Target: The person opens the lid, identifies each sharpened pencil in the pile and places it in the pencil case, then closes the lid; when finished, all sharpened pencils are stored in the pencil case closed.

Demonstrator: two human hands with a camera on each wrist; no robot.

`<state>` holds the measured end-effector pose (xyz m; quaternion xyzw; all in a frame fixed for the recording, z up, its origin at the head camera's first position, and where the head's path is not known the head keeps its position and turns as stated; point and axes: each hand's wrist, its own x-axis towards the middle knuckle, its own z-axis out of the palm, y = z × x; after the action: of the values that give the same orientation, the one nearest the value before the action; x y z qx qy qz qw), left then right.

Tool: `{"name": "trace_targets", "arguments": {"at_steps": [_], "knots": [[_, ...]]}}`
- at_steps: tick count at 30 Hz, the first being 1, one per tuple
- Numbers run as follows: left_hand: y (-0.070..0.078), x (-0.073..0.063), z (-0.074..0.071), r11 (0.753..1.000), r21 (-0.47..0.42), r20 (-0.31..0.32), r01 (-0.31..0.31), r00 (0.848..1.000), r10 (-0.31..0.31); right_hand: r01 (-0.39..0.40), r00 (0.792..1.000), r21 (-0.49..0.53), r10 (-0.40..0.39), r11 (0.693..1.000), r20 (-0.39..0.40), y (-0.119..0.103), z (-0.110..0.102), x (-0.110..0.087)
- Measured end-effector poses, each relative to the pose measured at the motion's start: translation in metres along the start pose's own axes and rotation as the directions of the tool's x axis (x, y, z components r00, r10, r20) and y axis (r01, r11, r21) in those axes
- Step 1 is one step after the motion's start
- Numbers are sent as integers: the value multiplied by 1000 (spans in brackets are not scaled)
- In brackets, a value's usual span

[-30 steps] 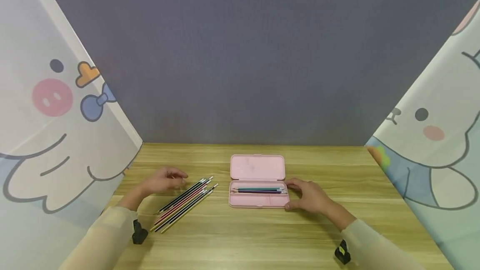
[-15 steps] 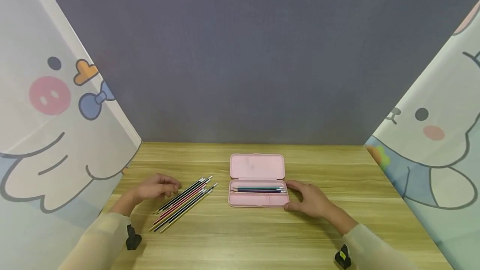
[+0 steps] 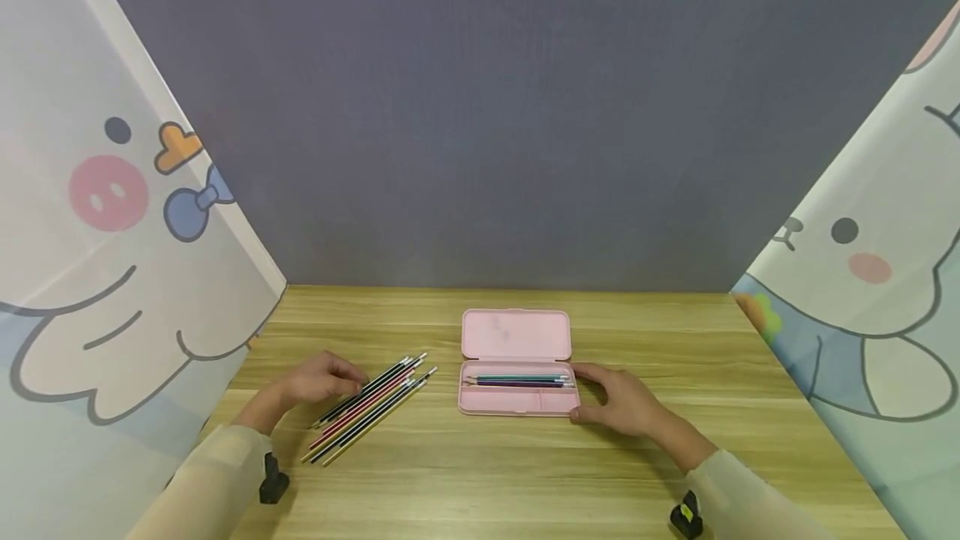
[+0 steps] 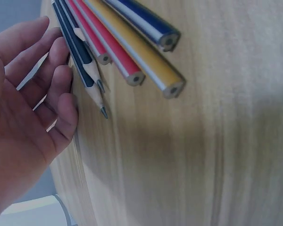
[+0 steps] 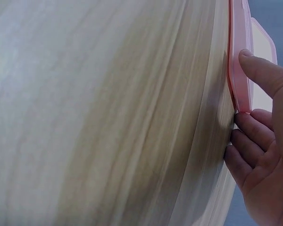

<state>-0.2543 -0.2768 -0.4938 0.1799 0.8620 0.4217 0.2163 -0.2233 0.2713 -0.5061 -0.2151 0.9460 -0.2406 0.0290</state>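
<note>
Several pencils (image 3: 367, 415) lie in a slanted bundle on the table, dark green, red, yellow and dark blue, with their eraser ends to the upper right. My left hand (image 3: 321, 378) is at the bundle's left edge, fingertips right by the dark green pencils (image 4: 80, 56), fingers loosely bent. An opened pink pencil case (image 3: 495, 401) lies to the right, its lid (image 3: 516, 335) laid back. Teal and purple pencils (image 3: 517, 380) rest in its rear compartment. My right hand (image 3: 624, 402) holds the case's right end, thumb at the front corner and index finger at the back one.
The wooden table (image 3: 480, 482) ends at a grey panel (image 3: 480, 123) behind. White panels with cartoon animals stand at the left (image 3: 75, 298) and right (image 3: 885, 315). A black wrist camera (image 3: 273, 480) is worn on the left sleeve, and another (image 3: 686, 515) on the right.
My left hand first drew back to the left, lower over the table, then came right to the dark green pencils. The right hand has stayed at the case's end.
</note>
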Motion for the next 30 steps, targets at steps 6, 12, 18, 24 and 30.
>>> {"name": "trace_targets", "arguments": {"at_steps": [6, 12, 18, 24, 30], "knots": [[-3, 1, 2, 998, 33, -4, -57, 998, 57, 15, 1000, 11, -15, 1000, -3, 2, 1, 1], [-4, 4, 3, 995, 42, 0, -88, 996, 88, 6, 1000, 14, -6, 1000, 1, 3, 0, 2], [1, 3, 3, 995, 73, -34, -64, 997, 67, -5, 1000, 19, 5, 1000, 13, 1, 0, 2], [5, 5, 7, 987, 148, -82, -60, 994, 73, -7, 1000, 25, 7, 1000, 10, 1, 0, 2], [5, 7, 7, 976, 210, -108, -57, 991, 81, -15, 1000, 14, 15, 1000, 9, 2, 0, 3]]}}
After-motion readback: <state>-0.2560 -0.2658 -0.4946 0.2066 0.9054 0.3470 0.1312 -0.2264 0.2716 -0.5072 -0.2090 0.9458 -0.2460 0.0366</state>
